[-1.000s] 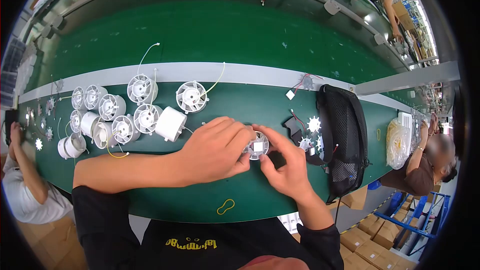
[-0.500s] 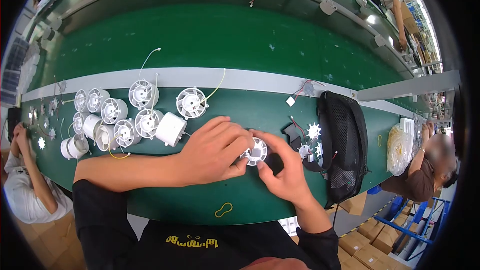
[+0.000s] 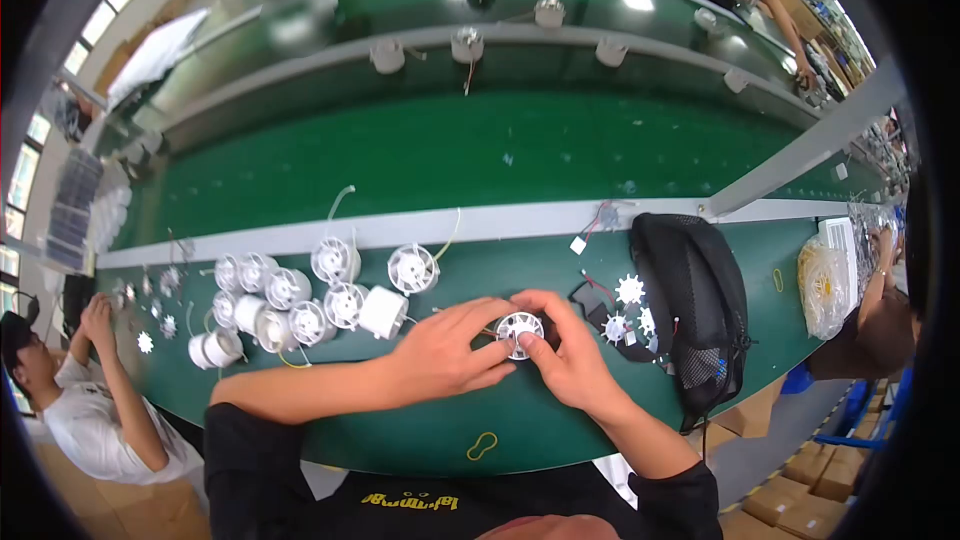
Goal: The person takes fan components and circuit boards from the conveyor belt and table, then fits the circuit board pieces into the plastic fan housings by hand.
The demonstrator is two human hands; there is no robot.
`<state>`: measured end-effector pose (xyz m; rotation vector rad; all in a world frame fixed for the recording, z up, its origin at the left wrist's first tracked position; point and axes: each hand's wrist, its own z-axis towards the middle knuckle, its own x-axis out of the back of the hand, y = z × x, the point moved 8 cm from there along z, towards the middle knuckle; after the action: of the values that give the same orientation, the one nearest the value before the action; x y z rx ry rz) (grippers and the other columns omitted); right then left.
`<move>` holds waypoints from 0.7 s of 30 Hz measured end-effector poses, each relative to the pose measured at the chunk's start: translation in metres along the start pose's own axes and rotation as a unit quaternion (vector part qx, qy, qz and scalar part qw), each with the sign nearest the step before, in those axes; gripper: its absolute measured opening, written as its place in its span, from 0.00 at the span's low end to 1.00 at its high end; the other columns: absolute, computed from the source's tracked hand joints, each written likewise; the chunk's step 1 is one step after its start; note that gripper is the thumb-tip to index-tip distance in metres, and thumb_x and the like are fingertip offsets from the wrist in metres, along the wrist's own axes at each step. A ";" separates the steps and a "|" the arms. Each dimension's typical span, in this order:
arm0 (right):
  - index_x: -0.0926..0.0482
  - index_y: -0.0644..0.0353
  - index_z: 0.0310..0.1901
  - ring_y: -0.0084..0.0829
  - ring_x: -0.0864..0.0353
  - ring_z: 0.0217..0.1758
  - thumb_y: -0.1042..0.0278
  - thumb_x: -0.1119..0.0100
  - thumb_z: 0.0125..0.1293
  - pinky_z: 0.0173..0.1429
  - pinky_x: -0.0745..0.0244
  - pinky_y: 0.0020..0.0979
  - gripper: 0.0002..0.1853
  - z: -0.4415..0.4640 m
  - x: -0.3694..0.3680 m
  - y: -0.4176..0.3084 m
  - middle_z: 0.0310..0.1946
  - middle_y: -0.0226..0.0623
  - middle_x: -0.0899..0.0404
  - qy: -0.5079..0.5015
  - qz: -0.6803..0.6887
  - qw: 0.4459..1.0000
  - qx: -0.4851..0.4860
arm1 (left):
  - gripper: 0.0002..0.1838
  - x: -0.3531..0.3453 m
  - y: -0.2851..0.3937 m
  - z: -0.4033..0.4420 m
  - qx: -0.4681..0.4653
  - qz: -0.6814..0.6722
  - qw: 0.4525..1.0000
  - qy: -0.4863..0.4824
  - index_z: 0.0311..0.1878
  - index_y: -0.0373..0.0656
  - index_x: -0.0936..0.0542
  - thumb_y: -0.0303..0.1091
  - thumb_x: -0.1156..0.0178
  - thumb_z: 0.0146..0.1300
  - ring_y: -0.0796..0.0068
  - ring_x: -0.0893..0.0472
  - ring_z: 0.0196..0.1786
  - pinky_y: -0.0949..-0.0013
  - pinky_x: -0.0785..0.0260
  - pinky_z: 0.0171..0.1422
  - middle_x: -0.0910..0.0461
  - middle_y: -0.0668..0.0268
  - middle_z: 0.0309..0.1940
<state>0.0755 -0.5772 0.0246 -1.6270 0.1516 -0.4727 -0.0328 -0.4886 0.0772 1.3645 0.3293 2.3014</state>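
Both hands grip one small white fan housing above the green table, its round spoked face turned up. My left hand wraps its left side, the fingertips on the rim and face. From the right, my right hand curls round it, with the thumb pressed on the middle of the face. Part of the hub is hidden under that thumb. Left of my hands stands a group of similar white fan housings with thin wires. Several white star-shaped impellers lie to the right, beside a black mesh bag.
A yellow rubber band lies near the table's front edge. Beyond a pale rail runs a green conveyor belt. A metal post slants up at right, near a clear plastic bag. Co-workers sit at both sides.
The camera view has tilted up, showing more of the far side. My right thumb has moved from the housing's lower rim onto its middle, covering the dark square part seen there before.
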 end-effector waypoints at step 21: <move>0.19 0.62 0.49 0.46 0.23 0.52 0.72 0.33 0.60 0.56 0.22 0.42 0.15 -0.001 0.009 -0.027 0.48 0.43 0.24 0.112 -0.356 0.900 0.226 | 0.40 0.232 -0.520 -0.006 0.506 0.294 0.782 0.213 0.63 0.35 0.28 0.61 0.34 0.60 0.40 0.18 0.60 0.44 0.26 0.66 0.18 0.40 0.56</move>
<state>0.0779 -0.5784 0.0530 -1.1207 -0.3805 -1.1665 -0.0038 0.0783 0.0366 1.4624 1.7107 3.1256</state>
